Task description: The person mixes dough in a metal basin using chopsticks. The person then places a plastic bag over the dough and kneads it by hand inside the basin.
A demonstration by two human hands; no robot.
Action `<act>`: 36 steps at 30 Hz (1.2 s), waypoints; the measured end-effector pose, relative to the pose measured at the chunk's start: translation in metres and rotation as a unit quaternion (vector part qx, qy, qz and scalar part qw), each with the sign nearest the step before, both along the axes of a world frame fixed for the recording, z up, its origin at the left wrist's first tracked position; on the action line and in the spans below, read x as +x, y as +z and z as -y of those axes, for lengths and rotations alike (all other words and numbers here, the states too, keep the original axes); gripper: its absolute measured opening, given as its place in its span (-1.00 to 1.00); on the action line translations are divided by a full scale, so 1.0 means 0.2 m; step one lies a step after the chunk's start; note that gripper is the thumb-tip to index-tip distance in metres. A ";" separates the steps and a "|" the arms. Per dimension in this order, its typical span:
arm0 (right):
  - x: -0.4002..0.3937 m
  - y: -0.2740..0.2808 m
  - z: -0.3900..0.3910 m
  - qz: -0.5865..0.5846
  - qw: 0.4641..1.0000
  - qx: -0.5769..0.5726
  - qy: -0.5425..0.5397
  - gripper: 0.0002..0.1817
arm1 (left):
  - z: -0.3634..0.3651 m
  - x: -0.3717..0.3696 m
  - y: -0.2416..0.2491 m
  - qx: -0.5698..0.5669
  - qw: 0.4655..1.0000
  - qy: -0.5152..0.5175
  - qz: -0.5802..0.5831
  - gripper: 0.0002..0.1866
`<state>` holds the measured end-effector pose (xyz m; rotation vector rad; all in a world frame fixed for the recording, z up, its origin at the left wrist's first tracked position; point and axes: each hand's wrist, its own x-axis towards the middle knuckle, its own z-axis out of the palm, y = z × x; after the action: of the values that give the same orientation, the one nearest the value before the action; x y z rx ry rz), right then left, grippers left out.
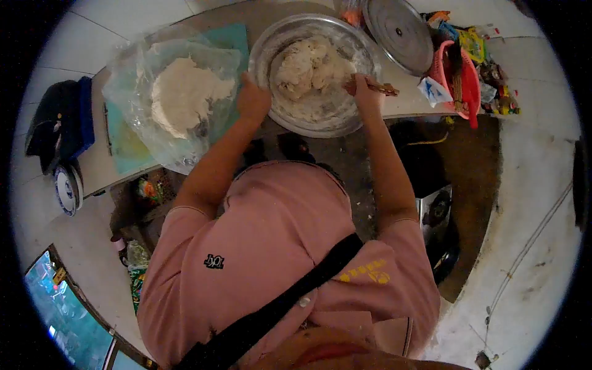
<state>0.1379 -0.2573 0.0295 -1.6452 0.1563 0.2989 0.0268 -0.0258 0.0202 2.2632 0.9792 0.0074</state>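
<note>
A wide metal basin stands on the counter before me, with a rough, lumpy mass of dough and loose flour in it. My left hand is closed on the basin's left rim. Over the basin's right side, my right hand is wrapped round some brown chopsticks; their ends stick out to the right of the fist. Left of the basin, a clear plastic bag lies spread out with a heap of flour in it, on a teal board.
A round metal lid leans behind the basin. To its right stands a pink basket with utensils, beside several colourful packets. Dark cloth and stacked plates sit at the far left. Below the counter's right part is a dark recess.
</note>
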 end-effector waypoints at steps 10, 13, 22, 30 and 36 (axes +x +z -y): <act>-0.24 -0.01 -0.38 0.270 0.732 -0.401 0.480 -0.80 | -0.02 0.00 -0.02 -0.020 1.000 -0.004 -0.011 -0.31; -0.23 0.11 -0.42 0.047 0.916 -0.188 0.351 -0.81 | -0.03 0.01 -0.04 -0.038 0.999 -0.006 -0.033 -0.28; 0.10 0.30 0.11 0.147 0.973 -0.114 0.140 -0.78 | -0.01 -0.01 -0.07 -0.003 0.999 0.002 0.033 -0.26; 0.23 -0.15 -0.07 0.120 0.965 -0.229 0.050 -0.74 | -0.02 -0.02 -0.03 -0.015 1.000 -0.015 0.016 -0.28; 0.11 0.04 -0.29 0.168 0.939 -0.165 0.251 -0.79 | -0.03 0.01 -0.01 -0.018 0.999 -0.018 -0.047 -0.30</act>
<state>0.1606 -0.1997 0.0378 -2.0315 -0.5061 0.3844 0.0287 -0.0207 0.0188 2.2665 0.9786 -0.1333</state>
